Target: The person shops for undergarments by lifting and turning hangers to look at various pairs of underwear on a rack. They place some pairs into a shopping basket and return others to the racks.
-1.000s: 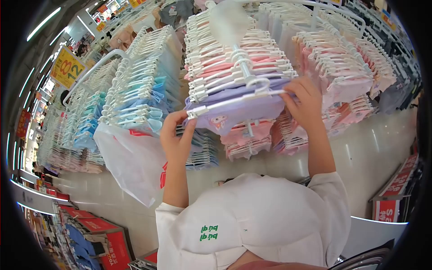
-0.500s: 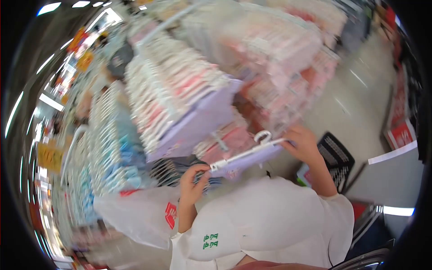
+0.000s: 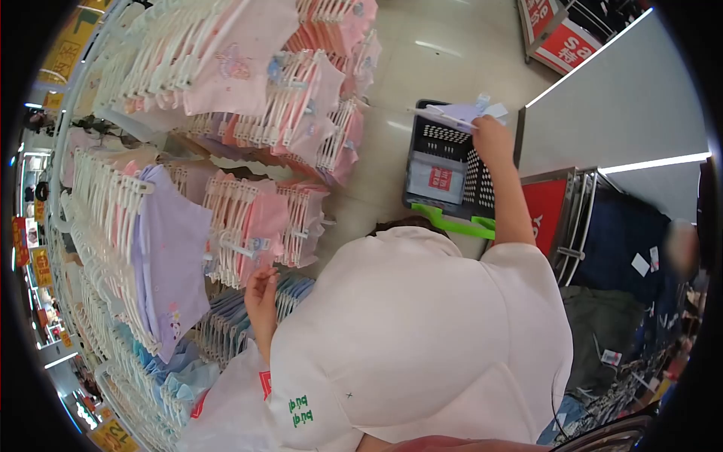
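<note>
My right hand (image 3: pixel 493 143) reaches out over a black shopping basket (image 3: pixel 416 154) on the floor, gripping a lavender garment (image 3: pixel 452 113) on a white hanger. White tags (image 3: pixel 495 110) show beside that hand. Inside the basket lies a grey-blue package with a red label (image 3: pixel 444 179). My left hand (image 3: pixel 261 301) is low beside the rack, fingers loosely curled and nothing visible in them. Nearest to it are pink garments on hangers (image 3: pixel 260 226). Another lavender garment (image 3: pixel 175 256) hangs at the front of its row.
Rows of pink garments (image 3: pixel 233 68) fill the rack on the left, with blue ones (image 3: pixel 169 384) lower down. A white plastic bag (image 3: pixel 226 407) hangs by my left side. On the right stand a grey panel (image 3: pixel 602 105), a red sign (image 3: pixel 538 211) and dark clothes (image 3: pixel 617 233).
My left hand has let go of the hanger and dropped beside the rack. My right hand has carried the lavender garment out over the basket. The view has turned toward the floor and basket.
</note>
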The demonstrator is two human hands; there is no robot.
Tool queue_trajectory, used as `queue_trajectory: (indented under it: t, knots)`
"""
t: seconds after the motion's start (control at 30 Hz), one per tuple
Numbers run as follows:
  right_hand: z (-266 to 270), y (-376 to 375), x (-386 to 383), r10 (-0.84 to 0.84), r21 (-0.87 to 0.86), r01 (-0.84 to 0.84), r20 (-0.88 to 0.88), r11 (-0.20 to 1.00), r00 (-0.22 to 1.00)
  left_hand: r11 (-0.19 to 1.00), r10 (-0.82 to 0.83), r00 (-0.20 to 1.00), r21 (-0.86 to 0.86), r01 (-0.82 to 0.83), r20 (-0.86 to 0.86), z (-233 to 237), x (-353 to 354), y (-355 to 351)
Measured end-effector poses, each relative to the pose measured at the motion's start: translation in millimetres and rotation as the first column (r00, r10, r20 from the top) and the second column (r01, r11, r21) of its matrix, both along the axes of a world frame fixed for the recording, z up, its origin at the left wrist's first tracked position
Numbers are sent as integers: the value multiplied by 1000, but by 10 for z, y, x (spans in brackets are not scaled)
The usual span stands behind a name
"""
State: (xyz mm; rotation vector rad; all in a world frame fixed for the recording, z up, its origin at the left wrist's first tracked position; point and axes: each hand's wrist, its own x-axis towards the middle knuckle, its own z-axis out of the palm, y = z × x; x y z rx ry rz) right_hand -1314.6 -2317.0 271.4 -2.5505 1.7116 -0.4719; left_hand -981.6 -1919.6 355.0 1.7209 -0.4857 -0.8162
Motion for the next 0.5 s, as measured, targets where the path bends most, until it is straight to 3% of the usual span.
queue_trajectory:
  t: [0.1,0.17,0.27,0.33,0.37,0.43,0.47,0.5]
  knots:
    - [-548,25,42,-10,178,69,-311,982,950,998,-48,999,42,47,18,-59,15,-33]
    - [-1039,31,116,59,299,72,-407,951,912,996,-66,997,54,64,46,-188,20,-14]
    - [-1383,230,212,151,346,5,-423,938,894,985,-52,997,167,41,62,-661,117,159]
    - [-1546,316,276,209,358,-72,-361,931,909,964,-28,995,262,52,-95,-1099,180,365]
    - [-1573,346,307,216,361,-79,-359,929,908,963,-21,995,265,45,-93,-1216,148,429]
    - [-1614,393,373,277,361,-136,-375,923,885,873,-29,990,479,91,-135,-1463,62,570]
    - [-1631,409,397,287,364,-146,-373,920,882,872,-19,991,482,82,-134,-2185,386,1229]
    - [-1643,420,417,312,332,-187,-379,925,871,871,-132,986,462,165,-105,-2908,482,1607]
